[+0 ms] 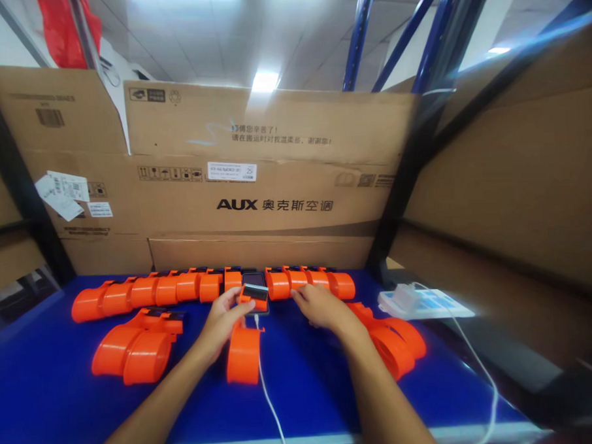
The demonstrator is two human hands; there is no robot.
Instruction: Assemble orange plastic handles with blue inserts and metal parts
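Note:
My left hand [226, 320] is closed around an orange plastic piece with a black toothed strip [254, 301], thumb on its near side. Under that piece lies a dark phone-like device [252, 278], a white cable [264, 387] running from its near end. My right hand [319, 305] has its fingers curled together beside an orange ring [297, 284] in the back row; whatever they pinch, if anything, is hidden. Just nearer than my left hand stands another orange ring [243, 356].
Orange rings with black strips [143, 292] line the back of the blue tabletop [201, 409]. More orange rings lie at left [147, 356] and right [397, 345], the latter partly behind my right forearm. A white power strip [427, 301] sits far right; cardboard [274, 170] walls the back.

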